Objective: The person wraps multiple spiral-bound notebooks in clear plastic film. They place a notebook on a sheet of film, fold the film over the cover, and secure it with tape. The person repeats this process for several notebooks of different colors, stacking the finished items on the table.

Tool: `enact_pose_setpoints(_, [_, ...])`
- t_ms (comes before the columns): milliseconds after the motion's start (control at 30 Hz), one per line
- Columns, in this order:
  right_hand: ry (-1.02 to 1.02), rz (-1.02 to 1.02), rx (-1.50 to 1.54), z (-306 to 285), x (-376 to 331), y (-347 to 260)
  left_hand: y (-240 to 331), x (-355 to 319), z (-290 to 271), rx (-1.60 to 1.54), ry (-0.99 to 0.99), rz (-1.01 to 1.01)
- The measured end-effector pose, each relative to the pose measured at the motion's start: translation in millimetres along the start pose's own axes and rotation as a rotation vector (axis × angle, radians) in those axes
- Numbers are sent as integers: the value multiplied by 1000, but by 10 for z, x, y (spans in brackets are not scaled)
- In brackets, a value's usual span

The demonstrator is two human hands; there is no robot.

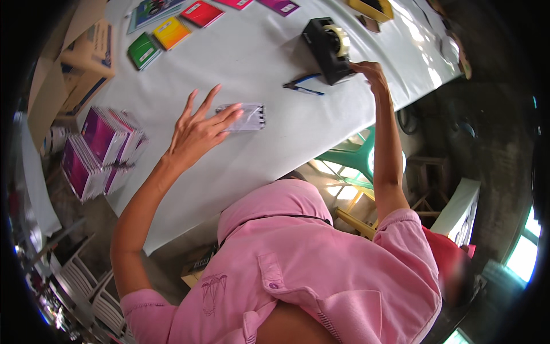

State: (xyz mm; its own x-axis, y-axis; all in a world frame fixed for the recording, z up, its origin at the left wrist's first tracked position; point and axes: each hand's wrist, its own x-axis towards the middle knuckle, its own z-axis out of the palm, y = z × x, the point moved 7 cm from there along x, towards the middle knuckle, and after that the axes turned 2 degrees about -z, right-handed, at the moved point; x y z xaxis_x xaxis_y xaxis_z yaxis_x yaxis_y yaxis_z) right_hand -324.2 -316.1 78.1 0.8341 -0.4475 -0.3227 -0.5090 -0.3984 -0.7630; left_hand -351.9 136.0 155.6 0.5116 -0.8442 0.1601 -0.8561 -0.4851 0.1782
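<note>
My left hand [197,129] is open, its fingers spread. Its index finger and thumb reach over a small spiral-bound notepad [252,117] with a shiny, clear-looking wrap, which lies on the table. Whether they press on it, I cannot tell. Farther right stands a black tape dispenser [321,49] with a roll of tape [342,41] in it. My right hand [371,74] is at the dispenser's near end, fingers pinched together; whatever is between them is too small to make out. Blue-handled pliers [306,86] lie with jaws to the left, between notepad and dispenser.
Purple spiral notebooks [103,143] are stacked at the table's left edge, near an open cardboard box [86,71]. Green [143,50], yellow [171,33] and red [201,14] booklets lie at the back. A green chair [358,155] stands beyond the table's near edge.
</note>
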Motion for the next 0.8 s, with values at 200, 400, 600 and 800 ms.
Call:
enact_pose_setpoints(200, [-292,24,504,94,168,364,52,21,3,13,-3,-2])
enact_pose_setpoints(400, [16,-152,678,258,-293,868,59,-7,-17,15,-14,-36])
enact_pose_setpoints(600, [552,88,-281,-40,-823,620,78,-6,-6,13,13,-41])
enact_pose_setpoints(800, [-434,203,831,2027,-2374,-1107,52,-114,35,85,61,-29])
